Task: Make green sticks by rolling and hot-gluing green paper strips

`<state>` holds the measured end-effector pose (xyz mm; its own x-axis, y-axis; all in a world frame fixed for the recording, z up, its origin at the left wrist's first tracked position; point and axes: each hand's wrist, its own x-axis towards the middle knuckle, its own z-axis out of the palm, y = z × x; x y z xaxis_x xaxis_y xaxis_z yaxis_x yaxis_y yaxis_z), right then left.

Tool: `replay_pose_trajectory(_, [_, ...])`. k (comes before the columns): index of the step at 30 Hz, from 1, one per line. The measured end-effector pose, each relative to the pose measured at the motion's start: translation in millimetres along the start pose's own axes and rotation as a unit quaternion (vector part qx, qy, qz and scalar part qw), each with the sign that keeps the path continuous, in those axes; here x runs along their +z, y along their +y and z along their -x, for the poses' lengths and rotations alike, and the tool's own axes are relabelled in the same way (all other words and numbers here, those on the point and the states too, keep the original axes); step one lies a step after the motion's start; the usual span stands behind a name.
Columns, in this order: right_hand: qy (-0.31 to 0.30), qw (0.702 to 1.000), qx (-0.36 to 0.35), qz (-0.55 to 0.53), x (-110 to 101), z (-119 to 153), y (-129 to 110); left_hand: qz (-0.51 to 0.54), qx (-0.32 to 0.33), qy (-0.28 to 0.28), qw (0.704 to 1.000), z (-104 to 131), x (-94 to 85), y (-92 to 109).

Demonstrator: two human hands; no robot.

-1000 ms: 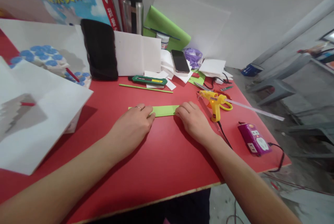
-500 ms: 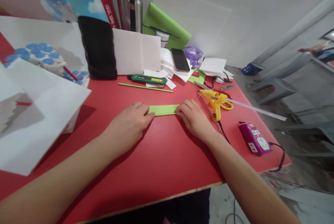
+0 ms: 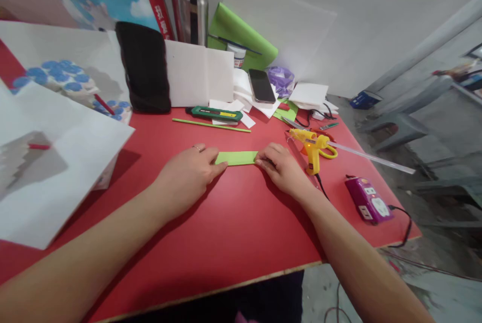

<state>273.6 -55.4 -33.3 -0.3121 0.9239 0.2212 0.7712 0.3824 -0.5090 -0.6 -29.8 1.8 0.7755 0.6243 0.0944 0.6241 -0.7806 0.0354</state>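
A light green paper strip [image 3: 237,158] lies flat on the red table [image 3: 233,242], with its two ends under my fingers. My left hand [image 3: 192,170] pinches the left end, thumb along the lower edge; a ring is on one finger. At the right end, my right hand [image 3: 276,165] has its fingertips closed on the strip. Beyond the strip lie a thin green stick [image 3: 211,125] and a green utility knife [image 3: 216,113]. To the right of my right hand stands a yellow glue gun [image 3: 311,147] with a long clear glue stick [image 3: 376,158].
A purple power socket box [image 3: 367,200] sits near the right edge. Behind are a phone [image 3: 261,86], white paper pieces [image 3: 309,94], a green sheet [image 3: 244,31] and a steel flask [image 3: 188,6]. White boards [image 3: 68,162] with a model crowd the left. Scissors [image 3: 331,152] lie behind the glue gun.
Both hands stay at the ends of the green strip. The fingers of my right hand have shifted slightly, and the whole view has moved a little.
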Motion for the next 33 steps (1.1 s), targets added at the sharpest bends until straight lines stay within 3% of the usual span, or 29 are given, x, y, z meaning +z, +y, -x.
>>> replay_pose_trajectory(18, [0.038,0.999,0.0,-0.024,5.9,-0.8,3.7,-0.016,0.012,-0.008,1.0,-4.8,-0.6,3.8])
replay_pose_trajectory(27, [0.006,0.979,-0.085,0.184,1.7,5.6,-9.2,-0.027,0.011,-0.03,0.999,-5.1,-3.6,6.5])
replay_pose_trajectory(33, [0.014,0.96,-0.118,0.254,1.3,8.8,-10.0,-0.047,0.017,-0.032,0.998,-5.7,-4.7,6.4])
